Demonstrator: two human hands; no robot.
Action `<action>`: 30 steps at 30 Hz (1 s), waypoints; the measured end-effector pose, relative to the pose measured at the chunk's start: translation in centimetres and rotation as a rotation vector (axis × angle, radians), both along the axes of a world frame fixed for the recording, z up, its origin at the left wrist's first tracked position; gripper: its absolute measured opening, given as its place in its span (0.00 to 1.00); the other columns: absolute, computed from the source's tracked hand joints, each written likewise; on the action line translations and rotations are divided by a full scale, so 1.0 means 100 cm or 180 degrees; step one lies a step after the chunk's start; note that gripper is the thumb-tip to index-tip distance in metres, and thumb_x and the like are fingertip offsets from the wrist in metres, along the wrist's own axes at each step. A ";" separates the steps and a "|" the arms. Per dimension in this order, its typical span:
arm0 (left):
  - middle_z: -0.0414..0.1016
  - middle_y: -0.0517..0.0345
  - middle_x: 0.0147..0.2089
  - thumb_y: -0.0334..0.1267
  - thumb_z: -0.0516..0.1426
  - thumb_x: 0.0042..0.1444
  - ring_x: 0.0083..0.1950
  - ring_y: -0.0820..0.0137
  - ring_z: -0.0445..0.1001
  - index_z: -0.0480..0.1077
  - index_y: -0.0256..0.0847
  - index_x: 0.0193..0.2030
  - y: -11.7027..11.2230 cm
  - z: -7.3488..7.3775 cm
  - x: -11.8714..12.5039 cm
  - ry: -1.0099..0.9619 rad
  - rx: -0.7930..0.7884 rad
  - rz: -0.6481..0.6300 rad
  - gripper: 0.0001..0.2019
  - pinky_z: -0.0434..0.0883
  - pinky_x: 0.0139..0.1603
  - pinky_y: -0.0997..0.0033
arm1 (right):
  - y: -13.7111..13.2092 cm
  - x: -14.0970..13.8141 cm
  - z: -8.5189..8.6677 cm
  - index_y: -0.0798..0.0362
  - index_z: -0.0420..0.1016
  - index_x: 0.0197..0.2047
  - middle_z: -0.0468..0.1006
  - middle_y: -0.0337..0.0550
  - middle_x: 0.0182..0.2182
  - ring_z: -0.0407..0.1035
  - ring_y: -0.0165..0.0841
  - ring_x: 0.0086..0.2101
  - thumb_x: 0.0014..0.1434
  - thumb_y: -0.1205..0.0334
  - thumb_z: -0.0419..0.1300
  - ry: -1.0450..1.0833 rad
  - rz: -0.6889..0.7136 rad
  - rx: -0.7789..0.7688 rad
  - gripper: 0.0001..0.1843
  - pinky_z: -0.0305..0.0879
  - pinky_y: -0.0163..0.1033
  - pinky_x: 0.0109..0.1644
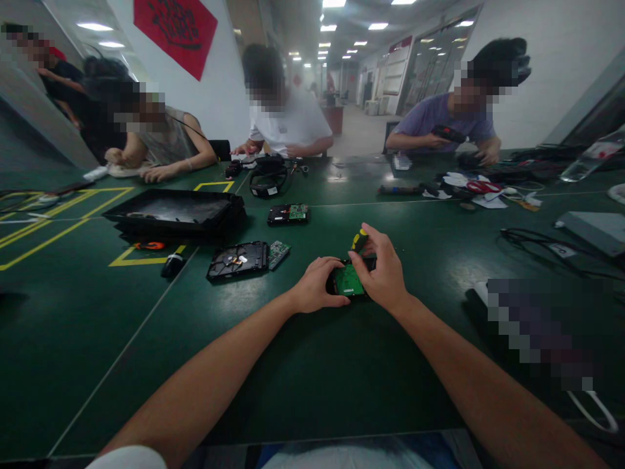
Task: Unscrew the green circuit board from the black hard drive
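A dark green table (312, 365), its left side marked out in yellow tape (141, 262).
Near the middle lies a green-boarded drive (348, 281); to its left, a black hard drive (237, 266) sits beside a small circuit board (279, 255), and another drive (288, 214) lies behind them. A flat-topped black unit (176, 210) rests farther left; at right are black cables (512, 232) and a gray box (593, 232).

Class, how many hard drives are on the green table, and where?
3. One hard drive is gripped by the left hand; a second drive lies left of it, beside a loose circuit board; a third drive lies farther back. More may be hidden.
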State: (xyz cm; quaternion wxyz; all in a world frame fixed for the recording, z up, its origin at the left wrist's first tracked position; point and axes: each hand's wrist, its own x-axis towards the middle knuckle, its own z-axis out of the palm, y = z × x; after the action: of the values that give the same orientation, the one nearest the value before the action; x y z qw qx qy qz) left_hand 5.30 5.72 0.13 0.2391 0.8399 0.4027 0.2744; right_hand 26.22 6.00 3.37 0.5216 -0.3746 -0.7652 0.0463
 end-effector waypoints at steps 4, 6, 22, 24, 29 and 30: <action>0.69 0.44 0.65 0.51 0.73 0.44 0.67 0.46 0.68 0.67 0.45 0.62 0.001 0.000 0.000 0.0017 0.0035 -0.0026 0.39 0.60 0.72 0.37 | -0.001 0.001 0.002 0.38 0.54 0.74 0.72 0.49 0.56 0.74 0.42 0.46 0.68 0.60 0.60 -0.0071 0.0053 -0.0009 0.35 0.77 0.57 0.54; 0.69 0.43 0.66 0.52 0.73 0.45 0.68 0.46 0.67 0.67 0.45 0.62 0.000 0.000 0.000 0.0042 0.0046 -0.0016 0.39 0.59 0.73 0.37 | -0.001 0.001 0.002 0.39 0.51 0.75 0.71 0.50 0.58 0.74 0.41 0.47 0.69 0.61 0.58 -0.0049 0.0112 -0.0064 0.35 0.77 0.56 0.55; 0.68 0.41 0.66 0.54 0.72 0.47 0.68 0.46 0.67 0.66 0.42 0.63 0.002 -0.002 -0.001 0.0088 0.0072 -0.0036 0.39 0.59 0.73 0.38 | 0.000 0.001 0.002 0.40 0.56 0.72 0.71 0.49 0.55 0.74 0.40 0.44 0.66 0.60 0.62 0.0007 -0.0032 0.0050 0.35 0.79 0.53 0.48; 0.69 0.41 0.65 0.54 0.72 0.46 0.67 0.47 0.68 0.66 0.42 0.62 0.002 -0.003 -0.001 0.0073 0.0095 -0.0048 0.39 0.60 0.72 0.39 | 0.000 0.001 0.001 0.40 0.56 0.72 0.71 0.49 0.54 0.74 0.40 0.44 0.66 0.60 0.63 -0.0006 -0.0040 0.0091 0.34 0.79 0.53 0.49; 0.69 0.42 0.66 0.53 0.72 0.46 0.68 0.46 0.67 0.66 0.43 0.63 0.001 -0.003 -0.001 0.0025 0.0073 -0.0033 0.39 0.58 0.73 0.37 | 0.001 0.000 -0.001 0.41 0.53 0.73 0.70 0.51 0.59 0.76 0.40 0.46 0.68 0.62 0.59 0.0088 0.0071 -0.0063 0.34 0.78 0.54 0.53; 0.69 0.42 0.66 0.53 0.72 0.46 0.68 0.46 0.67 0.66 0.44 0.63 0.001 -0.003 -0.001 0.0023 0.0074 -0.0032 0.39 0.58 0.73 0.37 | 0.001 0.001 -0.001 0.41 0.53 0.73 0.70 0.51 0.59 0.76 0.40 0.46 0.68 0.61 0.59 0.0106 0.0037 -0.0066 0.34 0.78 0.54 0.52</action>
State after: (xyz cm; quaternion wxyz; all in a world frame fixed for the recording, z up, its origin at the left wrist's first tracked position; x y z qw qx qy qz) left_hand 5.21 5.83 -0.14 0.2292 0.8456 0.3962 0.2748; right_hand 26.30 6.15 3.29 0.5301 -0.3747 -0.7580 0.0634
